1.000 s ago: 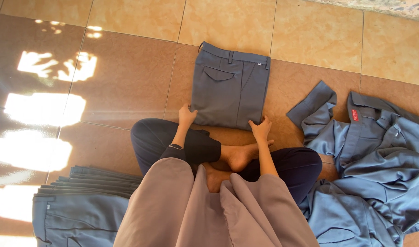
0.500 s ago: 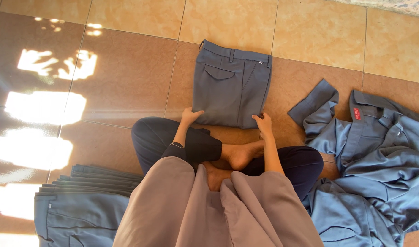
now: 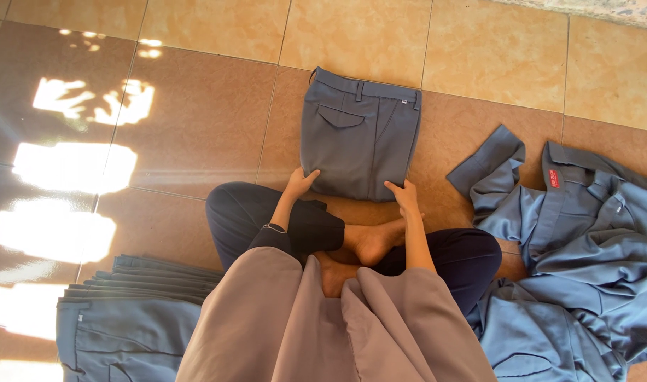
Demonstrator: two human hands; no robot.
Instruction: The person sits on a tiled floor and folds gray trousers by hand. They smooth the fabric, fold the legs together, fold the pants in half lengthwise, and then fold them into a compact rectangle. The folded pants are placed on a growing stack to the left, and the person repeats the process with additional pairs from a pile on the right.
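Folded grey trousers [image 3: 359, 138] lie flat on the tiled floor [image 3: 196, 120] before your knees; your left hand [image 3: 299, 183] and right hand [image 3: 404, 194] pinch their near corners. A red tag [image 3: 553, 178] marks the crumpled shirts [image 3: 585, 255].

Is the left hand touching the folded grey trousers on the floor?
Touching. The head view shows the left hand with its fingers resting on the near left corner of the folded grey trousers; no floor shows between them.
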